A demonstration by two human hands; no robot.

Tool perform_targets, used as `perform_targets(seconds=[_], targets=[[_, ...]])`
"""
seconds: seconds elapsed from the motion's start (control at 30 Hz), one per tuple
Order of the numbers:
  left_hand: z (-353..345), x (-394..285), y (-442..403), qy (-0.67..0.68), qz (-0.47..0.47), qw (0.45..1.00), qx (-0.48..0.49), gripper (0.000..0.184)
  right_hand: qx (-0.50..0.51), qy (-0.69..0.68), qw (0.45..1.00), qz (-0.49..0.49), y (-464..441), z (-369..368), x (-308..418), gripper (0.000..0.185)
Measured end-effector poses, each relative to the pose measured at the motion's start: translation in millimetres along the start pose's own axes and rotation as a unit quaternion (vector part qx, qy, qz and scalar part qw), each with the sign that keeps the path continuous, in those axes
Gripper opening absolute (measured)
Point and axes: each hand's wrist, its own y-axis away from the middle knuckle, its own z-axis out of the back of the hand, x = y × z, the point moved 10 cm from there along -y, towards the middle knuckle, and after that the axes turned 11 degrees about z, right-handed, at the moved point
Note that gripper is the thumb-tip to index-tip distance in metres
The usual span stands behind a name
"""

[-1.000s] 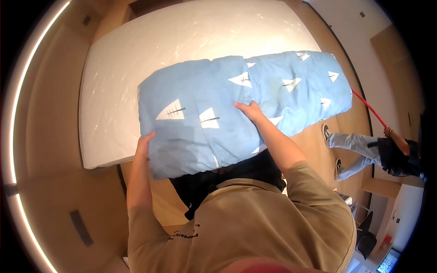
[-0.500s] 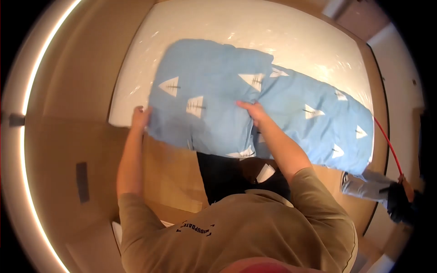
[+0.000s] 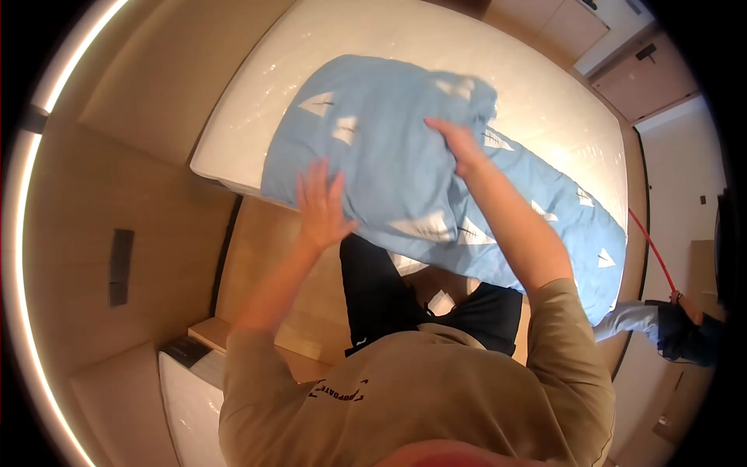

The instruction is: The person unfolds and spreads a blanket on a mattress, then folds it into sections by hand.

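Note:
A blue quilt printed with white tree shapes lies folded across the plastic-wrapped mattress. It is thicker at its left part, and its right part trails toward the mattress's right edge. My left hand, slightly blurred, has its fingers spread over the quilt's near left side. My right hand is at the folded layer in the middle, thumb stretched out on top; its other fingers are mostly hidden and seem to hold the cloth.
A wooden panel with a light strip runs along the left. At lower left lies another plastic-wrapped mattress. On the right, another person's hand holds a red stick. My legs are close to the mattress's near side.
My left hand has left the quilt's left corner and moved right with fingers spread. My right hand has moved farther away and slightly right. The quilt's left part has bunched rightward.

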Motion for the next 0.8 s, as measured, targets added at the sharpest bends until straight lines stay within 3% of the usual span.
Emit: perform_targets(seconds=[0.07,0.1,0.17,0.2,0.23,0.27,0.33,0.4,0.47,0.5,0.53,0.57,0.6,0.63,0.67,0.73,0.77,0.8], targets=[[32,26,-37,0.177,-0.018,0.975,-0.131,0.095,0.114,-0.061,0.985,0.112,-15,-91,73,0.04],[29,68,-55,0.195,-0.066,0.977,-0.058,0.085,0.176,-0.119,0.967,0.138,-6,-148,107,0.043],[73,143,-79,0.238,0.0,0.968,-0.084,0.06,0.314,-0.165,0.919,0.174,12,-224,154,0.05],[120,176,-84,0.256,0.113,0.942,-0.185,0.045,0.367,-0.183,0.893,0.183,25,-247,176,0.054],[149,216,-90,0.313,0.174,0.899,-0.252,0.044,0.391,-0.193,0.881,0.182,40,-258,191,0.06],[181,236,-80,0.239,0.284,0.859,-0.352,0.051,0.413,-0.202,0.87,0.176,50,-265,194,0.067],[174,302,-46,0.21,0.398,0.822,-0.35,0.053,0.421,-0.128,0.86,0.257,56,-224,184,0.043],[159,331,-6,0.186,0.463,0.804,-0.324,0.05,0.374,-0.139,0.898,0.183,54,-149,122,0.045],[120,322,34,0.194,0.484,0.809,-0.271,0.042,0.172,-0.109,0.978,0.046,69,-29,23,0.046],[86,317,54,0.21,0.495,0.808,-0.241,0.039,0.045,-0.114,0.991,-0.056,90,48,-41,0.039],[34,322,81,0.287,0.54,0.769,-0.186,0.041,-0.088,-0.106,0.981,-0.136,122,144,-116,0.035],[-28,331,112,0.334,0.593,0.725,-0.108,0.049,-0.104,-0.18,0.951,-0.23,177,220,-178,0.039],[-95,332,138,0.375,0.578,0.725,-0.005,0.059,-0.29,-0.177,0.914,-0.22,242,288,-208,0.045],[-103,281,152,0.391,0.637,0.664,0.029,0.062,-0.161,-0.36,0.9,-0.188,281,312,-221,0.044],[-113,222,155,0.405,0.687,0.6,0.069,0.065,-0.391,-0.237,0.87,-0.185,349,350,-211,0.045],[-155,172,145,0.479,0.689,0.535,0.097,0.067,-0.532,-0.218,0.811,-0.103,442,417,-211,0.058],[-176,148,136,0.515,0.686,0.501,0.116,0.069,-0.634,-0.195,0.744,-0.08,480,437,-204,0.093],[-199,137,126,0.564,0.653,0.492,0.116,0.068,-0.632,-0.207,0.745,-0.057,497,465,-206,0.108]])
